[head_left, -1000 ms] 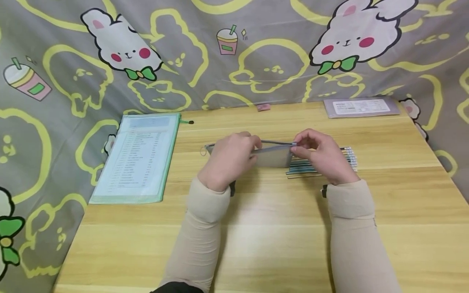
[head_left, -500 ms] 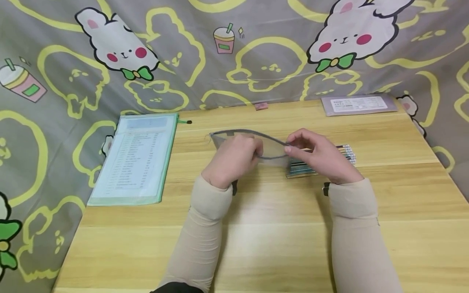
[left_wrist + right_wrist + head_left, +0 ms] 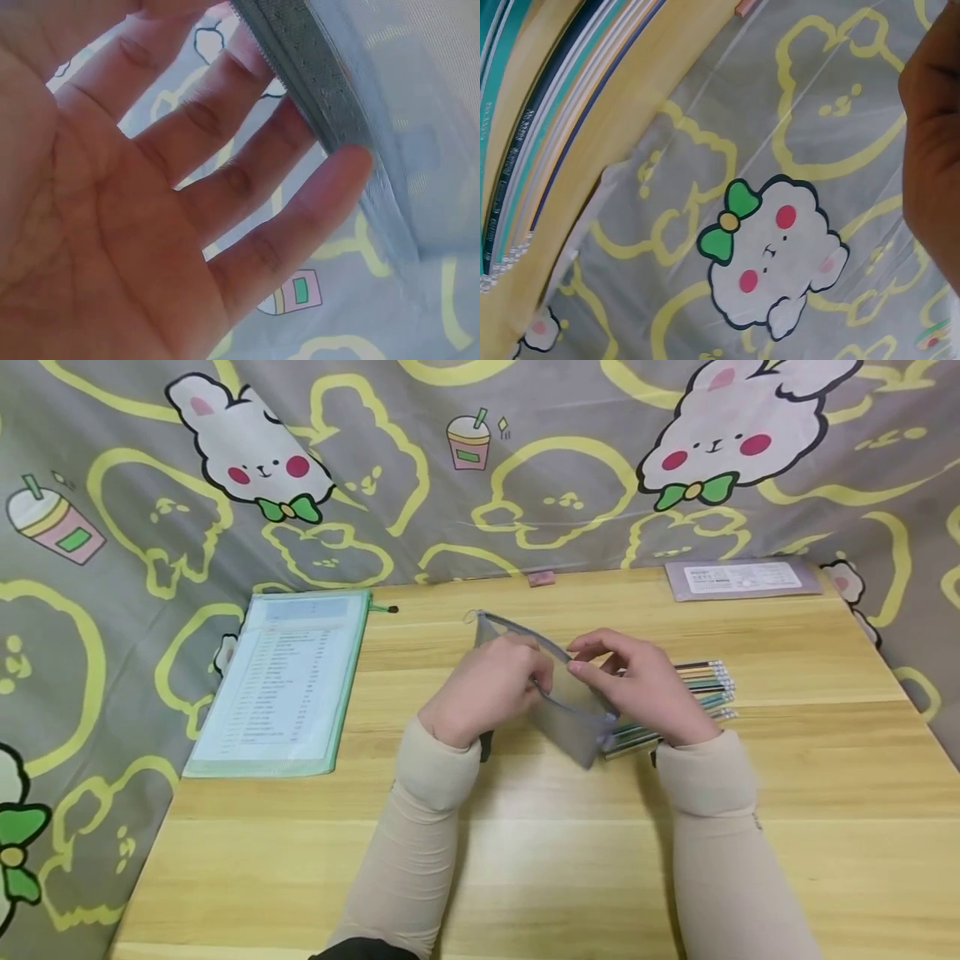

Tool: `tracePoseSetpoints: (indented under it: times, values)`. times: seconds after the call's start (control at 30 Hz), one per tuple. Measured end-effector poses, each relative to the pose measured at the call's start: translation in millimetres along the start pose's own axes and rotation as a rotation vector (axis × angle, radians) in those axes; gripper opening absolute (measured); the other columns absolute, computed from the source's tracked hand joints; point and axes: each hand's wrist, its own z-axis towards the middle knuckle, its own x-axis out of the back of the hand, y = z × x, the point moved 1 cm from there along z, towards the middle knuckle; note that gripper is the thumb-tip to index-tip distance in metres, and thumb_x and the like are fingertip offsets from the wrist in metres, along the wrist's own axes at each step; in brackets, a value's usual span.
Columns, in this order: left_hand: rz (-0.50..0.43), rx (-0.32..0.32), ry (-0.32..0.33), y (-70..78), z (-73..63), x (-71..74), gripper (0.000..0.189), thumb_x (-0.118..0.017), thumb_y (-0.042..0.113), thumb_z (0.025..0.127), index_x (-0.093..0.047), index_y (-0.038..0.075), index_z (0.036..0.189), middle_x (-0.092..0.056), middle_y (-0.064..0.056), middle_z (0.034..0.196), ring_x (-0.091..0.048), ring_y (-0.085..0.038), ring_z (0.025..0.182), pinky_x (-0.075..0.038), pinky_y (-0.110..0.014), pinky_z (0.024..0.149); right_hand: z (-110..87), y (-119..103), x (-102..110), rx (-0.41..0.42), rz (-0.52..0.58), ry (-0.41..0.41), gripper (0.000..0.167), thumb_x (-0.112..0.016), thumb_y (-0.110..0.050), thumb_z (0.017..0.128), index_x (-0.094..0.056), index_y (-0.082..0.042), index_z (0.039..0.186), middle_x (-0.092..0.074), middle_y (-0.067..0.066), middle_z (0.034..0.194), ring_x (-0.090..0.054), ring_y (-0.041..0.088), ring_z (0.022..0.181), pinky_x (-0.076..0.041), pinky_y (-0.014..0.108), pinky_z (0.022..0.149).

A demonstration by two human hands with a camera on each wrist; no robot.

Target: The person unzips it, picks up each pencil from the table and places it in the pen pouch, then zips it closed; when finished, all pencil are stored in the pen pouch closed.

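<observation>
Head view, grey pouch aslant over wooden table, mouth gaping, left hand gripping near rim, right hand pinching far rim, pencils just beside, left wrist view, ridged zipper, sheer mesh, right wrist view, fine lettering along slim pencils

Pouch between the left hand and right hand is plain grey, darker along the zip. Pencils by the right hand: teal, black, orange, navy. Yellowish woodgrain desk under both; beyond them, yellow-doodled grey cloth with white, green-bowed bunnies.
</observation>
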Motion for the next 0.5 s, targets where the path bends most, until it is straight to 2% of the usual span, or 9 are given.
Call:
tracePoseSetpoints:
  times: [0.13, 0.3, 0.4, 0.5]
  values:
    - [-0.006, -0.053, 0.026, 0.0, -1.2, 0.6, 0.024, -0.069, -0.004, 0.091, -0.08, 0.016, 0.083, -0.072, 0.002, 0.098, -0.065, -0.019, 0.101, -0.057, -0.033, 0.084, 3.2, -5.2, -6.6, 0.046, -0.068, 0.03, 0.029, -0.07, -0.027, 0.104, -0.071, -0.018, 0.132, -0.075, 0.008, 0.118, -0.065, 0.024, 0.085, -0.051, 0.036, 0.07]
    - [0.013, -0.087, 0.058, -2.1, -2.6, 2.4, 0.021, -0.076, 0.001, 0.092, -0.08, 0.017, 0.08, -0.073, 0.002, 0.099, -0.062, -0.023, 0.1, -0.055, -0.034, 0.087, 6.1, -4.7, -11.9, 0.068, -0.131, 0.04, 0.022, -0.067, -0.013, 0.103, -0.075, -0.013, 0.124, -0.077, 0.009, 0.106, -0.065, 0.023, 0.076, -0.051, 0.035, 0.065]
    - [0.002, -0.077, 0.058, -3.6, -3.9, 4.3, 0.019, -0.078, 0.003, 0.092, -0.08, 0.018, 0.081, -0.073, 0.002, 0.104, -0.063, -0.024, 0.105, -0.055, -0.035, 0.089, 6.7, -2.6, -13.8, 0.064, -0.134, 0.043, 0.02, -0.065, -0.014, 0.104, -0.076, -0.011, 0.121, -0.077, 0.009, 0.102, -0.065, 0.022, 0.072, -0.051, 0.034, 0.063]
    - [-0.025, -0.071, 0.058, -4.3, -4.6, 5.8, 0.019, -0.078, 0.003, 0.093, -0.079, 0.018, 0.081, -0.074, 0.003, 0.108, -0.063, -0.023, 0.11, -0.055, -0.036, 0.093, 6.6, -1.1, -15.0, 0.066, -0.133, 0.04, 0.021, -0.065, -0.022, 0.106, -0.075, -0.012, 0.122, -0.077, 0.008, 0.102, -0.063, 0.022, 0.071, -0.05, 0.035, 0.062]
